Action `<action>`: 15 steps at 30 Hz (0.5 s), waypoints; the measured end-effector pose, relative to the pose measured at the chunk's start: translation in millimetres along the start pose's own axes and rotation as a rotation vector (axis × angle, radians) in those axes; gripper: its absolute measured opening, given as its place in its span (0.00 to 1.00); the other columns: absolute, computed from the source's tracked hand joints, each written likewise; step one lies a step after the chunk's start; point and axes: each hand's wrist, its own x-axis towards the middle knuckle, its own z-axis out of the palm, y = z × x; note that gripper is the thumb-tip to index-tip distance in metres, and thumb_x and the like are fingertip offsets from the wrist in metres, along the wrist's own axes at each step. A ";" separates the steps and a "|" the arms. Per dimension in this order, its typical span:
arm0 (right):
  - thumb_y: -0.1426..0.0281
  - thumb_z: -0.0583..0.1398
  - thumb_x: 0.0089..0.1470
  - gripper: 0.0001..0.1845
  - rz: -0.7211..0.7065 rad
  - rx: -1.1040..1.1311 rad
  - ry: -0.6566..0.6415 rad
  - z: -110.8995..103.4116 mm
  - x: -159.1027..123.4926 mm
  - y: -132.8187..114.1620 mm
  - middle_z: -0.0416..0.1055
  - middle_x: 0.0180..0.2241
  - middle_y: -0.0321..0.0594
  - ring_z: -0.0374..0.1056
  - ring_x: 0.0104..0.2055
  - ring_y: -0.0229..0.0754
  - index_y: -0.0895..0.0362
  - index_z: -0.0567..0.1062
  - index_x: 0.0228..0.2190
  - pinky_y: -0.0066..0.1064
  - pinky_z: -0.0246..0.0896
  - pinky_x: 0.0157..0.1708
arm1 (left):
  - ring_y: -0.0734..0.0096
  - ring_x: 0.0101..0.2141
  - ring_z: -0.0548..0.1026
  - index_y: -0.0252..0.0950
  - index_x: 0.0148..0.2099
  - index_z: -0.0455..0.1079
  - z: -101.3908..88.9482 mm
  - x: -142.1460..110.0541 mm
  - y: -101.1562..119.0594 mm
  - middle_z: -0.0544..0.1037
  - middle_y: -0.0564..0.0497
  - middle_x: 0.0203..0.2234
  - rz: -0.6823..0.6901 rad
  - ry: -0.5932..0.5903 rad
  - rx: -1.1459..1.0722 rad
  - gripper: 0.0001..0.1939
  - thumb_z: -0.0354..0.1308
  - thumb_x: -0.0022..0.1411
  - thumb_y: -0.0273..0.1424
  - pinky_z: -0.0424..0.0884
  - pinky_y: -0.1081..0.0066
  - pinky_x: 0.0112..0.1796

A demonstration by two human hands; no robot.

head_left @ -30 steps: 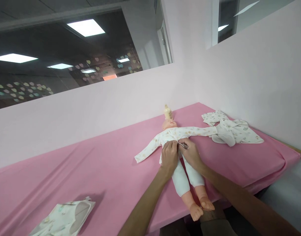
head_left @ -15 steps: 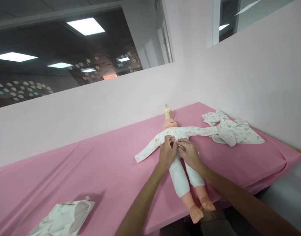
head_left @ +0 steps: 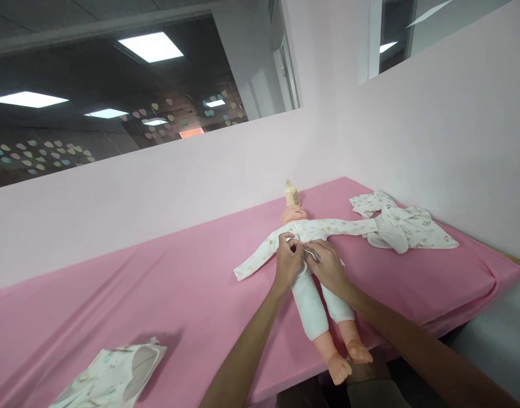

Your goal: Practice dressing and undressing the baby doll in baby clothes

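A baby doll (head_left: 311, 309) lies on its back, head toward the wall and bare feet toward me. It wears a white printed baby shirt (head_left: 260, 256) with both sleeves spread wide. Over the doll's belly, my left hand (head_left: 288, 262) pinches the shirt's front edge with thumb and finger. My right hand (head_left: 326, 265) is closed on the same shirt front, just beside the left. The two sets of fingertips nearly meet. What exactly lies between them, cloth edge or fastener, is too small to make out. White cloth covers the doll's thighs.
A pink-covered table (head_left: 191, 294) bears everything. Behind the doll's head stands a cream pump bottle (head_left: 291, 194) near the wall. Crumpled printed baby clothes (head_left: 406, 226) lie at the right, touching one sleeve end. A folded printed garment (head_left: 110, 377) rests at the front left.
My fingers have shifted slightly at the shirt front, the left ones bending more. The doll and the other things have stayed in place.
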 end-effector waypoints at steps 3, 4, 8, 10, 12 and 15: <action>0.76 0.53 0.50 0.16 -0.002 -0.010 0.007 0.8 0.1 0.3 0.74 0.40 0.44 0.67 0.44 0.47 0.55 0.76 0.39 0.41 0.61 0.48 | 0.76 0.25 0.67 0.38 0.45 0.53 -0.6 2.5 -1.4 0.68 0.60 0.21 -0.043 -0.014 -0.051 0.12 0.52 0.60 0.31 0.64 0.74 0.32; 0.76 0.53 0.50 0.16 0.003 -0.011 0.004 1.1 0.1 0.3 0.73 0.40 0.44 0.67 0.44 0.47 0.55 0.75 0.39 0.41 0.61 0.48 | 0.76 0.25 0.68 0.38 0.44 0.54 -0.7 2.6 -1.3 0.69 0.59 0.22 -0.043 -0.026 -0.042 0.11 0.51 0.61 0.31 0.64 0.74 0.32; 0.75 0.53 0.50 0.19 0.056 -0.028 0.028 0.5 -1.1 1.1 0.72 0.40 0.45 0.67 0.44 0.48 0.56 0.73 0.44 0.43 0.62 0.48 | 0.72 0.34 0.72 0.36 0.45 0.59 -2.7 -5.8 1.3 0.72 0.52 0.31 0.011 -0.053 0.120 0.09 0.49 0.63 0.33 0.68 0.69 0.39; 0.74 0.53 0.51 0.18 0.055 -0.044 0.034 -3.0 -3.8 2.5 0.72 0.41 0.45 0.67 0.45 0.49 0.56 0.73 0.44 0.45 0.62 0.48 | 0.68 0.40 0.72 0.36 0.47 0.62 -7.5 -16.2 1.1 0.73 0.48 0.38 0.079 -0.097 0.251 0.11 0.50 0.63 0.33 0.68 0.65 0.44; 0.71 0.55 0.53 0.15 0.023 -0.050 0.012 -9.8 -8.4 4.9 0.72 0.42 0.45 0.66 0.47 0.49 0.55 0.73 0.43 0.46 0.61 0.50 | 0.64 0.48 0.70 0.36 0.49 0.64 -16.6 -28.7 -1.5 0.72 0.45 0.45 0.166 -0.142 0.378 0.14 0.52 0.63 0.35 0.66 0.59 0.51; 0.64 0.58 0.55 0.13 0.013 -0.020 -0.047 -23.8 -18.5 10.8 0.71 0.46 0.44 0.65 0.50 0.50 0.53 0.75 0.42 0.45 0.60 0.53 | 0.59 0.56 0.63 0.37 0.52 0.65 -37.4 -45.9 -8.1 0.69 0.43 0.52 0.205 -0.137 0.480 0.17 0.53 0.63 0.38 0.61 0.54 0.56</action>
